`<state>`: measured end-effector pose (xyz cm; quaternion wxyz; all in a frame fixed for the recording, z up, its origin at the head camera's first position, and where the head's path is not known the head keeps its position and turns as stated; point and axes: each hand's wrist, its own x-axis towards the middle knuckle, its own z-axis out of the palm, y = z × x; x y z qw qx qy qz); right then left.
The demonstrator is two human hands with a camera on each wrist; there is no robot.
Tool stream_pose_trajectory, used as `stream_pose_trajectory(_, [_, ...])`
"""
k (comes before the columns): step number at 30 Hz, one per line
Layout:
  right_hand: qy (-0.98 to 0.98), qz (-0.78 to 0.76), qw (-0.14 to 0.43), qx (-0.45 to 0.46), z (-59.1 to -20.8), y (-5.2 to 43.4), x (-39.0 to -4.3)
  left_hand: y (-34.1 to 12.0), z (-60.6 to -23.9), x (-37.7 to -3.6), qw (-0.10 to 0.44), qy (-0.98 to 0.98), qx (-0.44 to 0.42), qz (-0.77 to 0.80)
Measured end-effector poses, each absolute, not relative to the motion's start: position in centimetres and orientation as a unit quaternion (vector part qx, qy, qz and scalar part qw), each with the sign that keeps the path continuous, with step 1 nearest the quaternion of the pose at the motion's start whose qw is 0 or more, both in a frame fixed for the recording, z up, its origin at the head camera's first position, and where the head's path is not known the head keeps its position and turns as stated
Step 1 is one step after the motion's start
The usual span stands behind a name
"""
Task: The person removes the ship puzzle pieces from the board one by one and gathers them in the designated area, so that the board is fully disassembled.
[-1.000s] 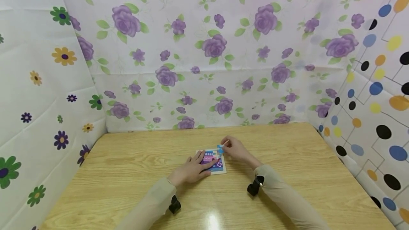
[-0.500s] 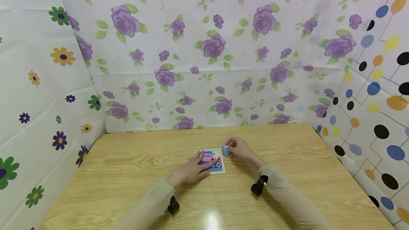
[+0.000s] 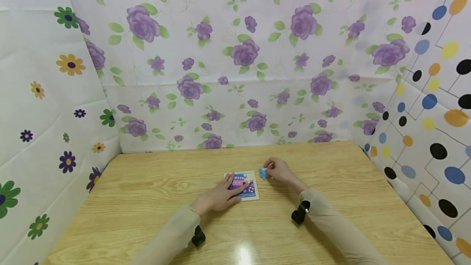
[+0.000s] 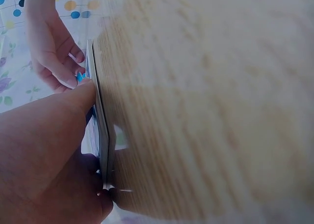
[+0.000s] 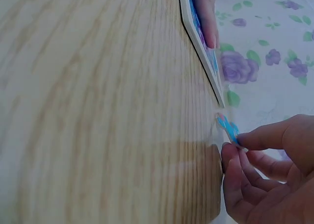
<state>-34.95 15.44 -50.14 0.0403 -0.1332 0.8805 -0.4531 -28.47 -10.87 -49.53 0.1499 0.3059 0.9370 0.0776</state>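
My left hand [image 3: 220, 195] lies over a small jigsaw puzzle board [image 3: 250, 176], fingers spread straight across its picture of a pink and purple ship. Part of the picture is hidden under that hand. The board's upper right shows a pale area. Just beyond the board's right edge, my right hand [image 3: 279, 172] pinches a blue jigsaw piece [image 3: 263, 173] between thumb and fingers. In the right wrist view the piece [image 5: 228, 128] stands tilted, close to the board's corner. The left wrist view shows the left thumb [image 4: 84, 94] along the board's edge.
The board lies on a wood-grain table [image 3: 154, 203]. Behind it hangs a cloth with purple roses [image 3: 246, 54]. Patterned cloths also close off the left and right sides. Each wrist carries a black camera, such as the right one [image 3: 299, 214].
My right hand has drawn the blue jigsaw piece from over the board's upper right corner to the right, off the board. The left hand stays on the board.
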Motion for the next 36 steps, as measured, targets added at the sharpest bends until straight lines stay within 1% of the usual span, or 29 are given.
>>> stream_pose_trajectory(7, [0.907,-0.406,0.028,-0.105,-50.19,15.11,-35.3,-10.87,-49.16,-28.28,0.151,0.934,0.315,0.079])
stream_pose_trajectory(15, [0.93,-0.352,-0.01,-0.104,-49.91,14.98,-35.4,-11.11,-49.26,-28.36,0.15,0.931,0.322,0.081])
stream_pose_trajectory(26, [0.934,-0.339,-0.018,-0.113,-50.12,15.24,-35.58,-11.31,-49.36,-28.39,0.149,0.929,0.327,0.086])
stream_pose_trajectory(36, [0.924,-0.368,-0.004,-0.101,-49.95,15.15,-35.66,-11.4,-49.28,-28.33,0.153,0.929,0.324,0.091])
